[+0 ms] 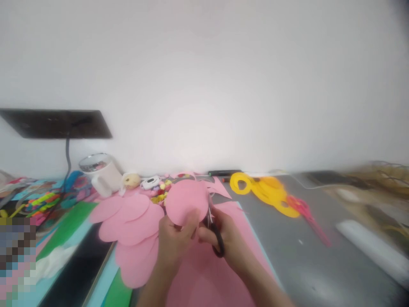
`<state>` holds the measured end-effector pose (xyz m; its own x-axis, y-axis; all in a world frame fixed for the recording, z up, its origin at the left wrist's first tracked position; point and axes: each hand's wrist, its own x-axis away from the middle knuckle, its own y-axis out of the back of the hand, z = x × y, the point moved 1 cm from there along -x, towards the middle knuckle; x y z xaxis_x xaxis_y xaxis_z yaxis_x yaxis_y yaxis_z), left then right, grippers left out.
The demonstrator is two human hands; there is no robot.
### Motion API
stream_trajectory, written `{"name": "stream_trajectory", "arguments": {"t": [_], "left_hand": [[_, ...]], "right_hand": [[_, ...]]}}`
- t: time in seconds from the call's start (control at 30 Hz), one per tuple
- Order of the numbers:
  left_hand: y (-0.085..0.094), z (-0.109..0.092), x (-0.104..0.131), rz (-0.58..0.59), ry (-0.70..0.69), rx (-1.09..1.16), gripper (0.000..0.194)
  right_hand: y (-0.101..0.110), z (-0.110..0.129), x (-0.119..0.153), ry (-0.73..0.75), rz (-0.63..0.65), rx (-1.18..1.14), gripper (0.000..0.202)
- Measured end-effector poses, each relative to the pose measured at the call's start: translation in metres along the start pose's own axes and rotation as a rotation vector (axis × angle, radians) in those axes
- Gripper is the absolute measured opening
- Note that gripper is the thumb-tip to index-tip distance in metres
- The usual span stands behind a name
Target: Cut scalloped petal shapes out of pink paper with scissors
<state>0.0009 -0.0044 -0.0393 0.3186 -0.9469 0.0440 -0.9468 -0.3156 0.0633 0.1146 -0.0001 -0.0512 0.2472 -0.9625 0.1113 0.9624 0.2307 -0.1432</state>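
My left hand (179, 236) pinches a round pink paper disc (187, 200) by its lower edge, thumb on top. Closed around the handles of black-handled scissors (219, 243), my right hand (225, 232) holds the blades along the disc's right edge. A thin curl of pink paper hangs off that side. Under both hands lies a large pink paper sheet (204, 273). Several overlapping pink paper circles (131, 226) are spread to the left of my left hand.
A white mug (107, 177) stands at the back left near small toys. Yellow paper rings (268, 192) and pink scissors (309, 219) lie to the right. A white roll (373, 249) rests at far right. Coloured sheets and a black panel (81, 260) fill the left.
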Motion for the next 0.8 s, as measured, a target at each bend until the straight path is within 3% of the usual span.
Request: {"name": "stream_trajectory", "arguments": {"t": [0.8], "left_hand": [[0.0025, 0.0065, -0.0032, 0.029, -0.056, -0.023, 0.039]], "right_hand": [[0.0005, -0.0001, 0.0008, -0.064, -0.055, 0.052, 0.022]]}}
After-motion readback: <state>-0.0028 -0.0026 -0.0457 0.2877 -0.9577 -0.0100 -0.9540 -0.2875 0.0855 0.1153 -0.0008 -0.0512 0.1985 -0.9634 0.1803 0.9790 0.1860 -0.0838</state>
